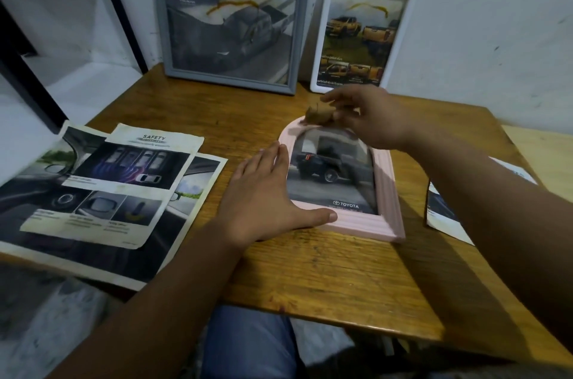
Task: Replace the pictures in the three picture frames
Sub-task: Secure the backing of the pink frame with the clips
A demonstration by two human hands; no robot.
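— Right, head view first: where's the pink arched frame [384, 189]?

— Flat on the wooden table [310, 273], face up, with a dark truck picture [333, 172] inside, "TOYOTA" printed along the bottom.

— And the left hand [266, 195]?

— Laid flat against the frame's left side, fingers straight and together, thumb stretched along the bottom rail. Pressing, not gripping.

— Right hand [372, 118]?

— Above the arch, fingers pinched on a small brown piece [317, 116]. Blurred there, so possibly a scrap of tape or paper; hard to say. Touching the top of the frame or just over it, can't tell.

— Other two frames?

— Upright against the white wall at the back. Grey frame [231, 26] on the left, holding a greyish truck print; white frame [361, 34] just beside it on the right, showing yellow pickups.

— Loose pictures?

— Overlapping brochure pages [99, 192] on the table's left, topmost headed "SAFETY". Another printed sheet [443, 211] on the right, partly hidden by the right forearm.
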